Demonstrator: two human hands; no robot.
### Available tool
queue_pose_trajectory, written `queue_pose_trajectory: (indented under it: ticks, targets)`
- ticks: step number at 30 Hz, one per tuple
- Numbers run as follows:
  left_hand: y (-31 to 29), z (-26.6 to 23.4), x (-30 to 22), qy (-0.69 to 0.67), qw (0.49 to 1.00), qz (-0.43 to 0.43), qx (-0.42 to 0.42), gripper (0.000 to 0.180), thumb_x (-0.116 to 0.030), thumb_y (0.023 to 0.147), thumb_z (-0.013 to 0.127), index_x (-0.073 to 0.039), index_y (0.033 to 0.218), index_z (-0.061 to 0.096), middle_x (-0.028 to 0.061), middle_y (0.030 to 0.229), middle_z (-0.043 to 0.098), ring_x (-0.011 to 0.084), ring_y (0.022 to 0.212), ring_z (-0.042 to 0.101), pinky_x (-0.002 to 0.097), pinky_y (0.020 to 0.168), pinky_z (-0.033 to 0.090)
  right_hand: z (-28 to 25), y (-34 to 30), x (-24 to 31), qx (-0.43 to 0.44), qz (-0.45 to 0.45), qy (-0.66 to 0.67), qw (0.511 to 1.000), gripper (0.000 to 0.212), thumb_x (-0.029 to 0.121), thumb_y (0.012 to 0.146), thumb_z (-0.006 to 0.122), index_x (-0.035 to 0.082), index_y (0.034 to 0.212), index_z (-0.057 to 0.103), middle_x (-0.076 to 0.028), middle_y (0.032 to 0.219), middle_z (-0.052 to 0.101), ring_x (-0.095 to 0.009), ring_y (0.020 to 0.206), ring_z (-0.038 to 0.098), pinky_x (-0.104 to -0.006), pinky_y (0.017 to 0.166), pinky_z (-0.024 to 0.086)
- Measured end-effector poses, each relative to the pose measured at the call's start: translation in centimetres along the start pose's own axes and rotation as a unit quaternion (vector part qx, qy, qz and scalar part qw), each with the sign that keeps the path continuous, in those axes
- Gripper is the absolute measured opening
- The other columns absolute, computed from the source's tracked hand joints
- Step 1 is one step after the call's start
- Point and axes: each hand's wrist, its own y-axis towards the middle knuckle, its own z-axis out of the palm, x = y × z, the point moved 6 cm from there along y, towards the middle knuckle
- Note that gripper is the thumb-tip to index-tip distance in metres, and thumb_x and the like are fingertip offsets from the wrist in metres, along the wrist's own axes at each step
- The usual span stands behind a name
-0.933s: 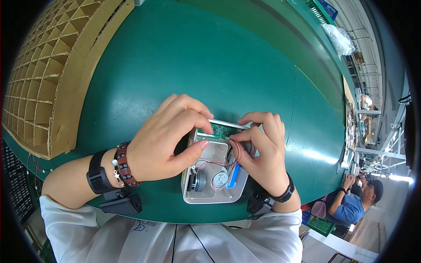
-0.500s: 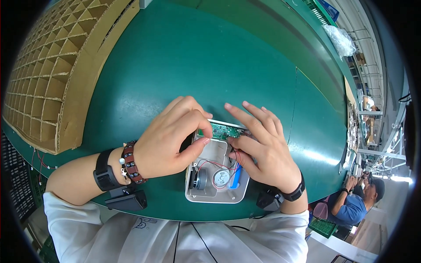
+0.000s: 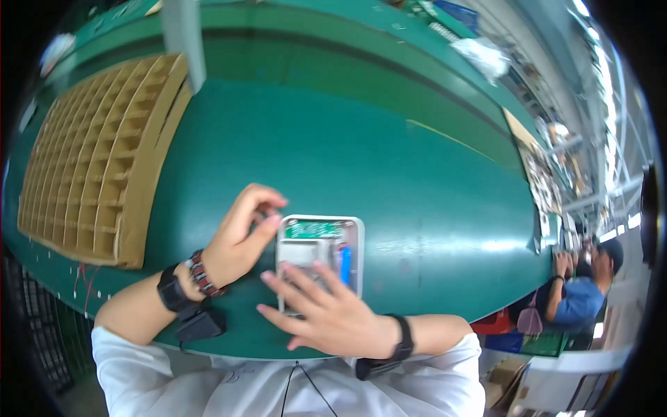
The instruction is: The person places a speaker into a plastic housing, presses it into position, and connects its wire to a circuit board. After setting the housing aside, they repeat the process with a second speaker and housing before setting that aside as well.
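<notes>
The open grey case [image 3: 321, 254] lay flat on the green table [image 3: 389, 160], close to the near edge, just in front of the person. Inside it: a green circuit board [image 3: 313, 229] along the far end and a blue cylinder part [image 3: 346, 264] by the right wall.

Right hand [image 3: 326, 313] lay over the near half of the case, fingers spread wide and flat, palm down, gripping nothing. Its fingertips [image 3: 288, 278] reached to about the middle of the case; the lower part of the case was hidden under the hand.

Left hand [image 3: 240, 240] sat at the case's left edge, fingers curled in narrow with the tips pinched together near the top left corner. Whether it held something small there I couldn't tell, too blurred. Thumb touching or just beside the case wall. Black wristband and a bead bracelet [image 3: 199, 273] on that wrist; black band [image 3: 405, 338] on the right wrist.

Room: lots of bare table beyond and to the right of the case, right out to the table's far edge. Left side was tighter: a cardboard divider tray [image 3: 90, 181] filled the left part of the table, its near right corner near the left wrist but well apart from the case. A small black box [image 3: 201, 325] sat at the near edge under the left forearm.

Another person in blue [image 3: 577, 292] sat at far right, well apart.
</notes>
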Motion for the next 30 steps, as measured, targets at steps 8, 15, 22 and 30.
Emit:
queue_pose_trajectory:
  ticks: [8,15,22,30]
  targets:
    - [-0.5,-0.7,1.4,0.006,0.999,-0.047,0.021,0.015,-0.006,0.089,0.049,-0.004,0.104,0.045,0.0053,0.097,0.05,0.0108,0.086,0.049,0.0239,0.078,0.042,-1.3,-6.6,-8.6,-0.086,0.152,-0.141,0.974,0.037,0.036,0.071,0.065,0.015,0.1,0.055,-0.012,0.135,0.04,-0.025,0.118,0.045,-0.0486,0.1,0.032]
    - [-0.5,-0.2,1.7,0.008,0.998,-0.056,0.036,0.015,-0.005,0.089,0.05,-0.004,0.102,0.045,0.0045,0.093,0.049,0.0101,0.083,0.048,0.0233,0.072,0.042,-7.0,-26.5,-24.0,0.026,0.382,-0.412,0.826,0.032,0.027,0.074,0.065,0.015,0.103,0.061,-0.008,0.135,0.04,-0.029,0.122,0.04,-0.0468,0.1,0.033]
    - [-0.3,-0.3,0.7,0.08,0.996,-0.012,0.043,0.012,0.0,0.086,0.051,-0.002,0.096,0.047,0.0054,0.087,0.054,0.0103,0.07,0.053,0.0235,0.065,0.045,-6.0,-15.7,-22.6,-0.128,0.295,-0.236,0.917,0.043,0.026,0.072,0.069,0.014,0.113,0.058,-0.016,0.127,0.044,-0.035,0.118,0.042,-0.0443,0.098,0.036]
    - [-1.9,1.8,-3.9,0.207,0.949,0.218,0.094,0.011,0.001,0.083,0.053,-0.003,0.092,0.05,0.0089,0.08,0.057,0.019,0.069,0.055,0.0281,0.064,0.046,2.8,5.2,-13.1,-0.174,0.13,0.503,0.837,0.02,0.019,0.087,0.055,0.003,0.097,0.058,-0.014,0.088,0.061,-0.028,0.08,0.059,-0.035,0.074,0.048]
